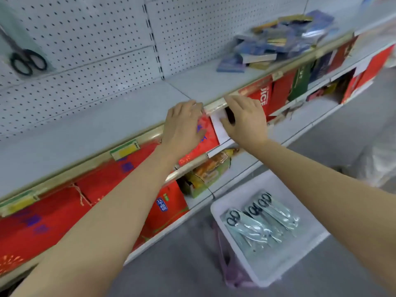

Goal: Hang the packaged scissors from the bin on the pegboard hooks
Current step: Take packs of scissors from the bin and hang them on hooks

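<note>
The grey shelf (111,123) in front of me is bare along most of its width, its gold-trimmed front edge (150,133) running from lower left up to the right, and behind it the pegboard (90,39) rises with plenty of open holes. One packaged pair of scissors (23,54) hangs at the far left of that board, well apart from my hands. To the right on the same shelf a loose heap of blue booklets (278,39) takes up the room near the back. Below the edge, red boxes (111,179) fill the lower shelf tight against each other. The white bin (304,264) sits on the floor down at my right, near the shelving base, with the packaged scissors (261,221) lying flat inside, handles toward the shelves. Both my arms reach forward and up across the lower shelves. My left hand (184,127) lies palm down over the shelf edge, fingers together and flat, holding nothing. My right hand (246,118) sits just beside it, palm down at the same edge, fingers loosely spread and empty, resting against a white card (218,127) below the trim.
</note>
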